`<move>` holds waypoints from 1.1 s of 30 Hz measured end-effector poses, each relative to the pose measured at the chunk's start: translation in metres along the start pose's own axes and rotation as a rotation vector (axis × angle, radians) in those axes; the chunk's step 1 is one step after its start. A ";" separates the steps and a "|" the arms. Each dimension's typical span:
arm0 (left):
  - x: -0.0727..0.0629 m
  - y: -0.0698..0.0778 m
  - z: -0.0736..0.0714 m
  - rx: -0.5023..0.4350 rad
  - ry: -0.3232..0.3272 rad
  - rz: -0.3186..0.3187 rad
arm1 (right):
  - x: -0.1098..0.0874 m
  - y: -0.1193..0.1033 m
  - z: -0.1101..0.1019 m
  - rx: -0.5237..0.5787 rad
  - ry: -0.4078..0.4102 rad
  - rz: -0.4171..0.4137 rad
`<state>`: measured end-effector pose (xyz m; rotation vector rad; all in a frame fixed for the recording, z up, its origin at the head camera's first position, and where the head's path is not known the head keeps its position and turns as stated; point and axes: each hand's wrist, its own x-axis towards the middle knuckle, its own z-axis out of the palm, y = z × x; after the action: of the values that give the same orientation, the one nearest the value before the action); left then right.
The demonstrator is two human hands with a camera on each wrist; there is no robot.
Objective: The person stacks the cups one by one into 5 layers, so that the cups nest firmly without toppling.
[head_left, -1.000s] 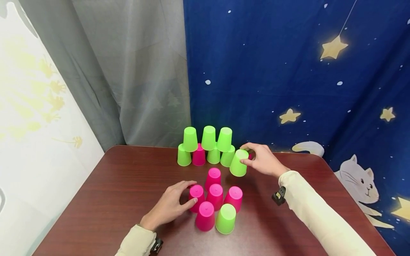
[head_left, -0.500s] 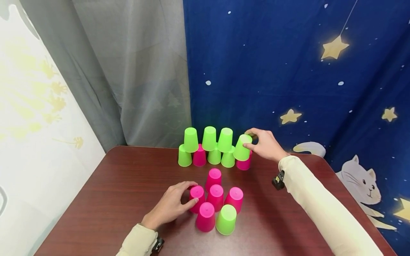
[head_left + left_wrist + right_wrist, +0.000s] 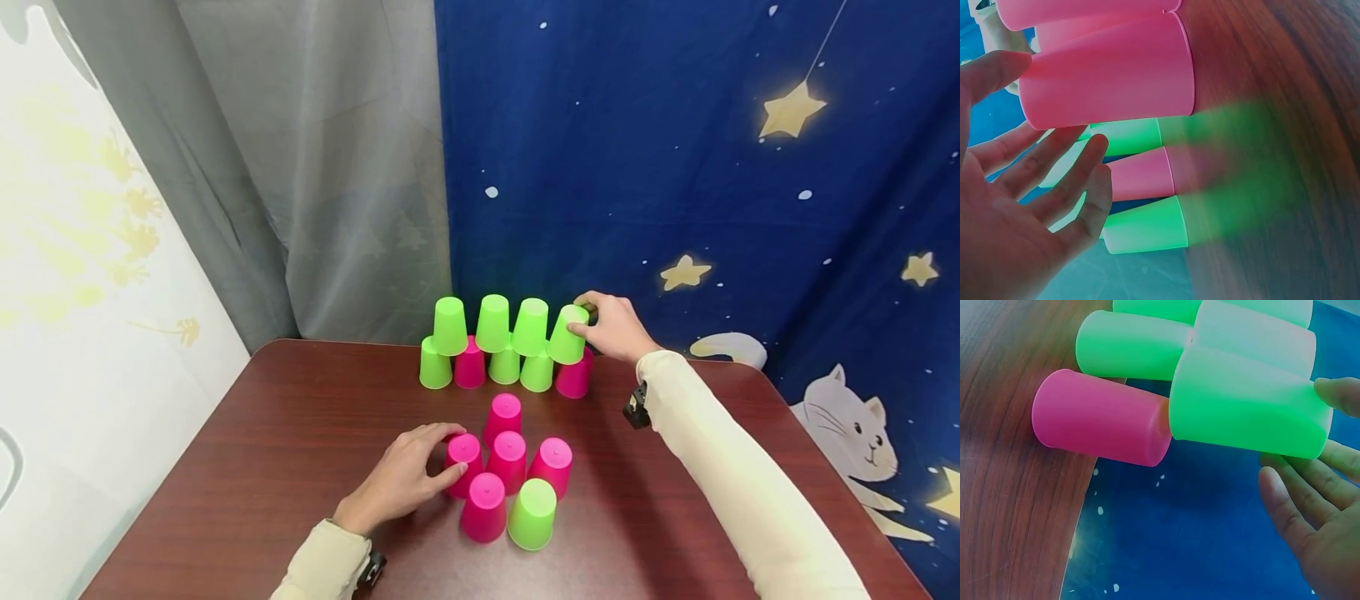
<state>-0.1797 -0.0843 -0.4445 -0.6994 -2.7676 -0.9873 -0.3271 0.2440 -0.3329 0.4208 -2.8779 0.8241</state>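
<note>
My right hand (image 3: 617,327) pinches an upside-down green cup (image 3: 567,335) near its top, at the right end of a two-row stack. In the right wrist view that green cup (image 3: 1247,403) has its rim resting at the base of a pink cup (image 3: 1100,417) below and beside another green cup. My left hand (image 3: 401,472) holds a pink cup (image 3: 464,467) standing upside down on the table, thumb on the near side and fingers on the far side. In the left wrist view, the thumb touches this pink cup (image 3: 1110,72) near its narrow end.
Around the left hand's cup stand several pink cups (image 3: 507,464) and one green cup (image 3: 532,515). The stack's lower row mixes green and pink cups (image 3: 470,364); green cups (image 3: 450,327) form the upper row. Behind the brown table (image 3: 315,417) hang grey and blue curtains.
My right hand has carried the green cup up and back from in front of the stack onto its upper row, at the right end. The left hand stays at its pink cup.
</note>
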 end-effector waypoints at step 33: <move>0.001 -0.001 -0.002 0.008 -0.015 -0.010 | 0.010 0.009 0.009 0.000 0.012 0.005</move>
<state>-0.1809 -0.0859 -0.4428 -0.6956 -2.7883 -0.9766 -0.3393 0.2442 -0.3436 0.4068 -2.8694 0.8245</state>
